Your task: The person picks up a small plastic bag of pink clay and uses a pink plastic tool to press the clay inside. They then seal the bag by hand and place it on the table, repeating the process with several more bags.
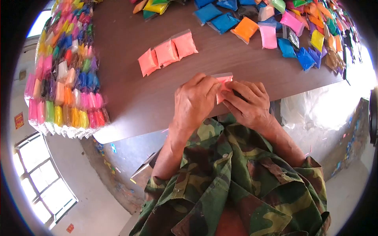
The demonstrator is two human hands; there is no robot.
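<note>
Between my two hands, at the near edge of the brown table (130, 94), is a small coral-pink packet (223, 80) with a clear top edge. My left hand (195, 99) pinches its left side, and the fingers of my right hand (249, 101) close on its right side. The fingers partly cover the packet. Up and to the left of my hands, three coral-pink packets (167, 53) lie in a slanting row, their edges touching or overlapping.
Bundled rows of many-coloured packets (67, 86) stand along the table's left side. Loose packets in orange (245, 30), blue (208, 13), pink, yellow and other colours are heaped at the back right. Clear plastic (315, 108) lies beyond the table's right near edge.
</note>
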